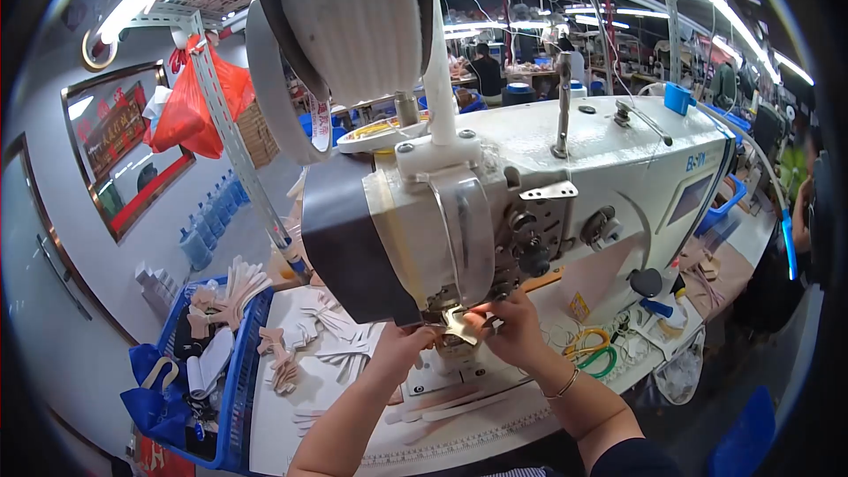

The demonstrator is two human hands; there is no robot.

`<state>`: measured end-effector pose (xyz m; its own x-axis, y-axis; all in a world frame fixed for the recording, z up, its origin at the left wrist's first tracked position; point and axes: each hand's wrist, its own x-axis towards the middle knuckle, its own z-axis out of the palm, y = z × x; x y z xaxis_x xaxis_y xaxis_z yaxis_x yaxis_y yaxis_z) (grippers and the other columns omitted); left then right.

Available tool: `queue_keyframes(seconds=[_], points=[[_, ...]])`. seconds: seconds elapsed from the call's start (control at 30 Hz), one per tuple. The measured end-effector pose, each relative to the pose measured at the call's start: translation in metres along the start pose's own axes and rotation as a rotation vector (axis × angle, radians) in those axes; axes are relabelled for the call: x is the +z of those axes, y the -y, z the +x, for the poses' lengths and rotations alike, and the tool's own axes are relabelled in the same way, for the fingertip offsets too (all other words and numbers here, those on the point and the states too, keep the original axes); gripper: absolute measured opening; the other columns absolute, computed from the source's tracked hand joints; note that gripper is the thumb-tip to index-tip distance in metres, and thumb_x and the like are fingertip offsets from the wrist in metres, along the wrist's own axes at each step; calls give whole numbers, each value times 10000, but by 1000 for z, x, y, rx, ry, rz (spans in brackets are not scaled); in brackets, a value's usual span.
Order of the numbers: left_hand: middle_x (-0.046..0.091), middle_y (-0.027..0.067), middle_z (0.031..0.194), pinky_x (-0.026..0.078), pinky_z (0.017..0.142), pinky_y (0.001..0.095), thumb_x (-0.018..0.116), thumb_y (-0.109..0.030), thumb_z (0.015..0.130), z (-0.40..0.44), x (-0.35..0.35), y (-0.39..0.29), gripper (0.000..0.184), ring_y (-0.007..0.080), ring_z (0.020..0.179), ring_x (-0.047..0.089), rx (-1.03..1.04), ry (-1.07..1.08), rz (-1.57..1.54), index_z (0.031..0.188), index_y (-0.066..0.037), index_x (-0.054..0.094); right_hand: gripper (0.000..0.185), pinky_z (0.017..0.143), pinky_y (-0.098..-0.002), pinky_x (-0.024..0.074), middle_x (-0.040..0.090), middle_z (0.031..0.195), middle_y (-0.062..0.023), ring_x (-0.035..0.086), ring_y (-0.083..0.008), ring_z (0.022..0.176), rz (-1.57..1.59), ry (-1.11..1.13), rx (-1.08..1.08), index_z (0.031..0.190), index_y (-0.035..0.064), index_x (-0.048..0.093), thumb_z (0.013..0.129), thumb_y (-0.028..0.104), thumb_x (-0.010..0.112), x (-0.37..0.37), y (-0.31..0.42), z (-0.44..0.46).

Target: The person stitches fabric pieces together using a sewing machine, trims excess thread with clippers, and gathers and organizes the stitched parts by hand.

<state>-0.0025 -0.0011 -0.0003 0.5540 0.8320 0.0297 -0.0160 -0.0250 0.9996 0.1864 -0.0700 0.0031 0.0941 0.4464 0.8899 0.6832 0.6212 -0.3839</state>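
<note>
Left hand [408, 344] and right hand [511, 329], each grip narrow, hold a pale piece [459, 329] at the sewing machine [609, 168], behind the front edge of the counter [272, 442], a blue basket [235, 397] beside its left edge

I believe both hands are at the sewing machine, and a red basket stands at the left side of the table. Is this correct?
Not quite: the basket is blue, as the head view shows. The left hand and right hand are indeed at the sewing machine, and the basket does stand at the table's left side.
</note>
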Motion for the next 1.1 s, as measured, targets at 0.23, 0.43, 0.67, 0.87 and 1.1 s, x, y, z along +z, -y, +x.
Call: queue_keyframes(seconds=[0.23,0.43,0.67,0.87,1.1], points=[[599,51,796,387,638,245,572,-69,843,-5,7,-6,131,102,703,502,-109,-61,-66,902,35,626,191,626,-350,508,657,778,-100,646,-271,702,-56,337,174,873,63,671,720,146,751,3,-8,6],[603,69,834,406,647,255,574,-59,838,-4,10,-5,138,132,721,511,-232,-171,-191,931,36,614,308,753,-344,482,648,898,-53,597,-291,805,-198,413,59,978,141,665,680,129,740,-19,5,-5],[613,60,856,417,645,254,576,-57,848,-2,7,-5,132,133,725,521,-208,-87,-189,951,11,621,540,714,-338,483,559,922,7,526,-229,849,-385,367,-186,1100,154,616,576,117,738,-16,16,-3],[605,58,853,423,652,264,552,-90,876,7,-1,1,146,137,726,526,-185,-15,-152,965,5,618,383,635,-339,454,568,891,-3,544,-232,756,-470,350,-220,1028,164,644,656,121,727,-17,24,3],[609,53,802,426,581,257,599,-43,814,11,0,6,125,126,673,542,-163,-37,-237,932,-10,622,341,633,-334,449,593,918,12,565,-211,780,-419,359,-219,999,148,642,670,146,733,-13,15,3]])
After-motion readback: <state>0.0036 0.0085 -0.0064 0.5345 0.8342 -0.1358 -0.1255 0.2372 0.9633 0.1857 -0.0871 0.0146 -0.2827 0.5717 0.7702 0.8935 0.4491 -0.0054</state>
